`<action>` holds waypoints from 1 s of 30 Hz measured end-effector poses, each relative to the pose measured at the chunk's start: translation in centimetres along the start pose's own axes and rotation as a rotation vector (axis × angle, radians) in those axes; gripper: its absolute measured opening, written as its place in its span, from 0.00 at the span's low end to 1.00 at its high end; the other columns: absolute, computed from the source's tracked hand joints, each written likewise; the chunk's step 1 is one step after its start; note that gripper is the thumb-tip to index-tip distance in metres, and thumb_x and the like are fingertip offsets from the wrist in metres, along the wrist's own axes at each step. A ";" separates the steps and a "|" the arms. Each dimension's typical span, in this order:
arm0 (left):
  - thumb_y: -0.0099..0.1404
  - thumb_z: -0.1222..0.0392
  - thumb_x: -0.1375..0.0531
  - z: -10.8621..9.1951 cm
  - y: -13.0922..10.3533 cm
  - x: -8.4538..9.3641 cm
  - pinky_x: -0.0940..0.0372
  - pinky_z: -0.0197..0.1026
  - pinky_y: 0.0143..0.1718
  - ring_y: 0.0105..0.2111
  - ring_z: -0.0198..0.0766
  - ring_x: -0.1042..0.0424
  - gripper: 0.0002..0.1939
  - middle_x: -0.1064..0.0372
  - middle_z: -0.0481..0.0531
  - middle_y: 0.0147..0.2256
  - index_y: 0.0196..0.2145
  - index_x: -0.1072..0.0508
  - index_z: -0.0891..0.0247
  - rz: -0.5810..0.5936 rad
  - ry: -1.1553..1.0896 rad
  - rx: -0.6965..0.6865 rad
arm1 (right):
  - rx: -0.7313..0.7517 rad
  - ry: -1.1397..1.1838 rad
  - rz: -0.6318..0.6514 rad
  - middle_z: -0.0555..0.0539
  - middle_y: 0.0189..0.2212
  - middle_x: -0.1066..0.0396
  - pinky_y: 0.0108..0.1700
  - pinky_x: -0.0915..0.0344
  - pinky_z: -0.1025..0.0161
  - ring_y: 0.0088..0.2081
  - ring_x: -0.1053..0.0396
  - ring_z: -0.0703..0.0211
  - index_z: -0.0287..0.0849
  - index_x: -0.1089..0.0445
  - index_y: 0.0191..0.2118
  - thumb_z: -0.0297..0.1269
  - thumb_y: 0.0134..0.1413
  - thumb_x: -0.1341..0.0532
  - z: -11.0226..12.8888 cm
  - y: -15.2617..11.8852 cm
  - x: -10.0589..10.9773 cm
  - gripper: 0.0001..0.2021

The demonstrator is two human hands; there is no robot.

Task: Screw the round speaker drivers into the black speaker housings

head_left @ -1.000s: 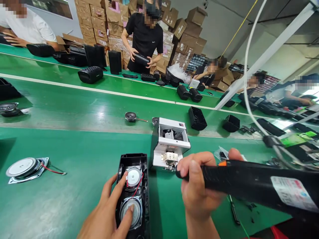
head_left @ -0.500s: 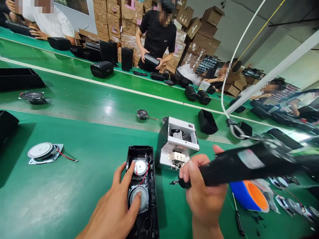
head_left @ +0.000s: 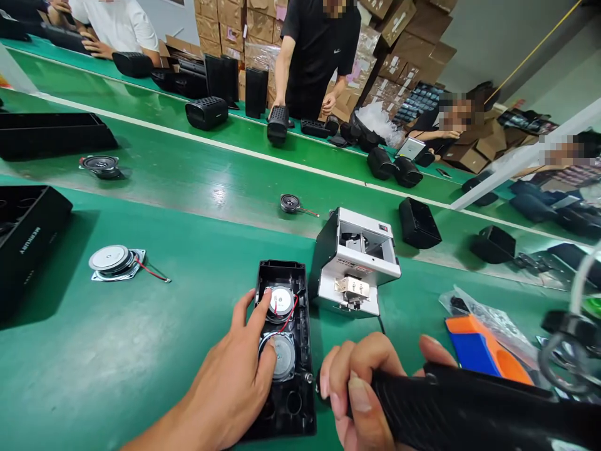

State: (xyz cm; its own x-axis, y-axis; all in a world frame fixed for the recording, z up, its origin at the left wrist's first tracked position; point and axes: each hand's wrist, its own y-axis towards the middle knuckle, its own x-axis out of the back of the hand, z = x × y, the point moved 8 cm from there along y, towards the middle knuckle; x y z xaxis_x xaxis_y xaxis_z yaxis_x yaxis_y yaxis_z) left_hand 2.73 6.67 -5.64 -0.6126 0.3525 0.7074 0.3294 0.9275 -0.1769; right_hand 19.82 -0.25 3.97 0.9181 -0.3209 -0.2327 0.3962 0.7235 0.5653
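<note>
A long black speaker housing lies open-side up on the bench. Two round speaker drivers sit in it: an upper driver and a lower driver, with red wire between them. My left hand steadies the housing at its left wall, index finger on the upper driver and thumb on the lower one. In my right hand, closed round its black body, is an electric screwdriver. Its tip is at the housing's right edge, beside the lower driver; whether it touches a screw I cannot tell.
A white screw feeder stands right behind the housing. A loose driver and a black cabinet lie left. A blue and orange scoop and a plastic bag are right. Co-workers handle speakers across the line.
The electric screwdriver has come down and nearer, its tip now at the housing's right edge. My left hand keeps its place on the housing. Across the line, a person has set down a black speaker.
</note>
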 end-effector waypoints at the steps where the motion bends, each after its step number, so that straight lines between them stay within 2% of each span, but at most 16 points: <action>1: 0.84 0.55 0.57 -0.1 0.0 0.0 0.22 0.58 0.60 0.63 0.58 0.19 0.36 0.58 0.58 0.84 0.85 0.54 0.44 0.008 0.001 -0.003 | 0.000 0.006 0.008 0.58 0.32 0.37 0.23 0.33 0.63 0.21 0.38 0.63 0.64 0.49 0.76 0.32 0.82 0.39 -0.1 -0.3 -0.2 0.30; 7: 0.83 0.55 0.57 -0.1 0.2 -0.1 0.20 0.59 0.54 0.55 0.58 0.15 0.37 0.60 0.57 0.84 0.85 0.56 0.40 0.046 0.006 0.020 | -0.003 0.011 -0.039 0.58 0.32 0.36 0.23 0.39 0.63 0.23 0.38 0.63 0.60 0.44 0.75 0.33 0.81 0.35 -0.7 -1.4 0.1 0.29; 15: 0.81 0.56 0.56 0.1 0.2 -0.6 0.21 0.60 0.58 0.62 0.60 0.18 0.38 0.61 0.56 0.85 0.85 0.57 0.42 0.049 0.016 0.020 | 0.006 0.051 -0.038 0.57 0.33 0.34 0.25 0.36 0.63 0.25 0.35 0.63 0.58 0.45 0.76 0.31 0.80 0.35 -1.6 -2.0 0.2 0.30; 24: 0.80 0.57 0.56 -0.2 0.3 -0.4 0.22 0.61 0.60 0.63 0.60 0.19 0.40 0.63 0.57 0.85 0.85 0.57 0.45 0.086 0.010 0.035 | -0.031 0.030 -0.064 0.58 0.33 0.34 0.29 0.30 0.63 0.25 0.33 0.64 0.61 0.45 0.76 0.29 0.82 0.37 -1.7 -2.1 1.0 0.30; 30: 0.79 0.56 0.56 -0.3 0.5 -0.4 0.21 0.60 0.57 0.61 0.60 0.17 0.40 0.62 0.56 0.85 0.85 0.57 0.42 0.066 0.021 0.038 | -0.029 0.056 -0.018 0.57 0.34 0.33 0.30 0.29 0.61 0.26 0.32 0.63 0.63 0.47 0.77 0.28 0.82 0.39 -1.5 -2.4 1.4 0.31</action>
State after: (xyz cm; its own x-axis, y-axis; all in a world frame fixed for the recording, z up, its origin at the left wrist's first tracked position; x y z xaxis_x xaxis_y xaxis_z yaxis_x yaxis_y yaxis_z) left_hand 3.33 6.95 -5.82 -0.5753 0.4110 0.7072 0.3412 0.9064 -0.2491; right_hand 20.15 -1.51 1.16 0.9099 -0.2995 -0.2870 0.4118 0.7355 0.5380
